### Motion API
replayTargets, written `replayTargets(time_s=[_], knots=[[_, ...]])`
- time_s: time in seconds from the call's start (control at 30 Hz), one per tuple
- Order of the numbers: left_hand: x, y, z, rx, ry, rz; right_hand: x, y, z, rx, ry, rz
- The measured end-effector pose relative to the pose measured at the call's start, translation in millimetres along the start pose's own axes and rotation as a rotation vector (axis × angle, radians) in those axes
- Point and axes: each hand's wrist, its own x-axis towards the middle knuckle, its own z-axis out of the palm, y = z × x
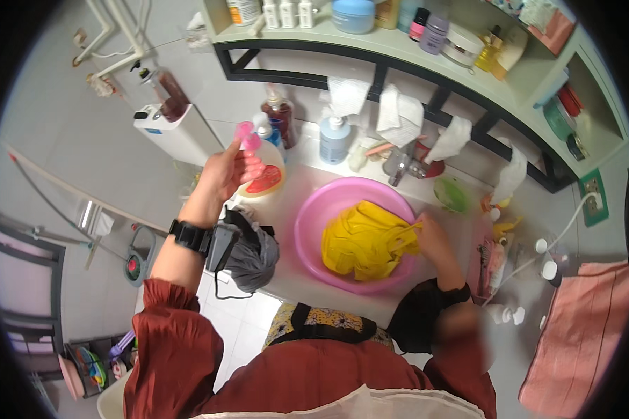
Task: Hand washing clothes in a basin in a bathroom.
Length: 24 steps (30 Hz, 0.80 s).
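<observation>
A pink plastic basin [305,246] stands on the white washbasin counter with a bunched yellow cloth [356,238] in it. My right hand [436,238], at the basin's right rim, grips a pulled-up end of the cloth. Up and to the left, my left hand [231,172] is palm up with its fingers spread. Its thumb is against a pink pump or cap [248,137] at the top of a large detergent jug [264,180] with a red label; whether it presses is unclear. The hand covers part of the jug.
Grey fabric [254,256] hangs at the counter's left edge. Behind the basin are a blue pump bottle [335,139], a chrome faucet [397,165] and a green dish [451,194]. A shelf [304,39] of toiletries overhangs the back. A white cable [534,256] and pink towel [576,335] are right.
</observation>
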Motion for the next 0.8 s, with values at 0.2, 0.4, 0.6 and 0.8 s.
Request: replayTargets(time_s=[0.2, 0.4, 0.6, 0.8], knots=[[-26.1, -41.4, 56.6, 0.081, -0.258, -0.106, 10.1, 16.9, -1.7, 0.524, -0.072, -0.128], [-29.8, -95.5, 111.0, 0.010, -0.395, -0.172, 17.9, -55.1, -12.4, 1.044, -0.242, -0.092], [-47.1, -147.6, 143.9, 0.165, -0.531, 0.330, 32.0, -64.1, 23.1, 1.205, -0.084, 0.305], [-12.5, -203.4, 153.4, 0.195, -0.394, 0.299, 15.8, -91.8, 51.9, 1.405, 0.032, 0.289]])
